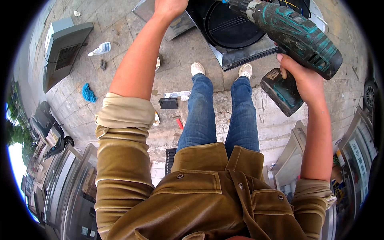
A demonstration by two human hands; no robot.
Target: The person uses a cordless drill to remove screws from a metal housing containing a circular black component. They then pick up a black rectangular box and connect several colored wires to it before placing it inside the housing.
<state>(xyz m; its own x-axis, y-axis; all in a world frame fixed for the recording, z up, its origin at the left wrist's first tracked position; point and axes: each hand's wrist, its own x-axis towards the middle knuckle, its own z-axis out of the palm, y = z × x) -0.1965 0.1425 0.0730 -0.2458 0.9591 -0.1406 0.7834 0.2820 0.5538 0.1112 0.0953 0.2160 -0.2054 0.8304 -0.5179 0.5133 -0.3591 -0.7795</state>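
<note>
Worn teal cordless drill [298, 38] (scuffed), held aloft

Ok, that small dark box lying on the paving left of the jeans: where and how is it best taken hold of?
The small dark box lies flat on the stone paving, apart from the metal strip behind it. Probably best to come straight down from above and pinch across its shorter sides. Both hands are busy: right hand holds the drill.

Blue rag [89, 93], spray bottle [100, 49], paving [128, 24]

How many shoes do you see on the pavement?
2. The left shoe and the right shoe, both pale, stand side by side on the paving stones just before the dark metal housing. None seems hidden.
</note>
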